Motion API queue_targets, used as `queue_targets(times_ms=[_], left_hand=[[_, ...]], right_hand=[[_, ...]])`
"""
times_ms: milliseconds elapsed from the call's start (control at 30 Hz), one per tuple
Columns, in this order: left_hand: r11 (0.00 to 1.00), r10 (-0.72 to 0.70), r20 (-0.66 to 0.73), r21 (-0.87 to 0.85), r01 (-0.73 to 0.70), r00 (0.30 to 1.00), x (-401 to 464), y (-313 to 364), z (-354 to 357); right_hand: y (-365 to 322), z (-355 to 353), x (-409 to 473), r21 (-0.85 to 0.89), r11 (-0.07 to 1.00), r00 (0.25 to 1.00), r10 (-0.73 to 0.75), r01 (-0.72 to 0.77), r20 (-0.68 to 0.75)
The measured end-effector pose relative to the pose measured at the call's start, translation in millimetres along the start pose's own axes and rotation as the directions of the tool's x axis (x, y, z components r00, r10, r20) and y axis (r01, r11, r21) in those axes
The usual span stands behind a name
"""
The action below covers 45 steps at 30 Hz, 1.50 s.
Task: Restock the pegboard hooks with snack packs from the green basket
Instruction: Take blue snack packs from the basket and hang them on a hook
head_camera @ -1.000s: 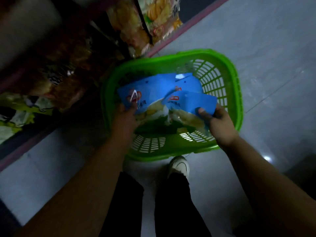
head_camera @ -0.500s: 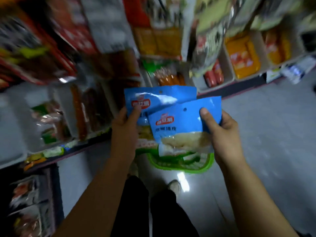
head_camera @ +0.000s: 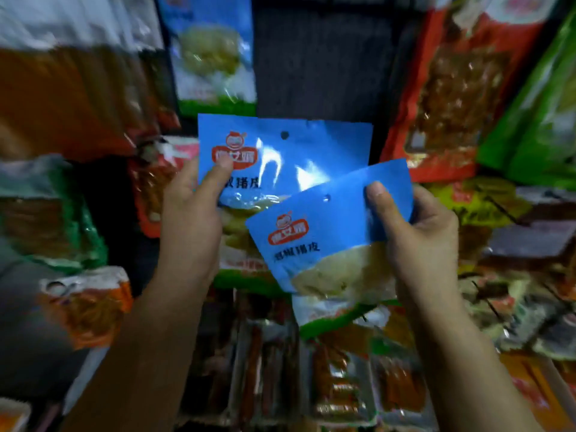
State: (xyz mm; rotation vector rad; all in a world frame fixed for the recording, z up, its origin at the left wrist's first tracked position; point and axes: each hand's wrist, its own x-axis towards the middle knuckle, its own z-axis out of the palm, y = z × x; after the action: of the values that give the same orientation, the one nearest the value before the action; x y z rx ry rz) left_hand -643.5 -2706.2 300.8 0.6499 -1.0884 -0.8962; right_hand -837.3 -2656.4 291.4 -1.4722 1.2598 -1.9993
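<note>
Snack packs (head_camera: 324, 244) overlapping, left hand (head_camera: 190, 219), right hand (head_camera: 417, 241) pinching, surroundings blurred

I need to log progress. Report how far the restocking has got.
Done: one matching blue pack already hangs on the pegboard; who hung it is unclear. In hand: the left hand grips one blue snack pack, the right hand another, both raised toward the bare panel. Left: neither hang hole is on a hook yet. The basket is out of view.
</note>
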Motion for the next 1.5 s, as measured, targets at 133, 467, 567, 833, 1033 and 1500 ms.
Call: queue_targets(times_ms=[133, 467, 567, 833, 1033, 1500], left_hand=[[0.995, 0.094, 0.032, -0.034, -0.093, 0.995, 51.8, 36.2, -39.3], [0.996, 0.058, 0.22, -0.08, -0.041, 0.974, 128.4, 52.3, -102.7], [0.995, 0.074, 0.25, -0.079, -0.056, 0.965, 145.4, 57.7, -101.5], [0.922, 0.305, 0.28, 0.153, -0.356, 0.91, 206.4, 116.4, -80.3], [0.877, 0.361, 0.355, 0.186, -0.443, 0.862, 225.1, 144.1, -62.6], [0.952, 0.139, 0.337, 0.212, -0.219, 0.931, 258.7, 131.4, -51.8]], right_hand=[[-18.3, 76.4, 31.8, -0.004, 0.991, 0.99, -0.134, 0.134, 0.037], [-34.1, 176.2, 71.3, 0.14, 0.987, 0.981, -0.1, 0.077, 0.166], [-46.4, 186.1, 85.7, 0.16, 0.97, 0.967, -0.208, 0.184, 0.146], [-82.6, 200.3, 119.4, 0.008, 0.849, 0.842, -0.526, 0.529, 0.121], [-105.9, 205.9, 145.7, 0.07, 0.822, 0.817, -0.569, 0.564, 0.094], [-89.9, 215.1, 176.6, 0.104, 0.903, 0.893, -0.428, 0.417, 0.141]])
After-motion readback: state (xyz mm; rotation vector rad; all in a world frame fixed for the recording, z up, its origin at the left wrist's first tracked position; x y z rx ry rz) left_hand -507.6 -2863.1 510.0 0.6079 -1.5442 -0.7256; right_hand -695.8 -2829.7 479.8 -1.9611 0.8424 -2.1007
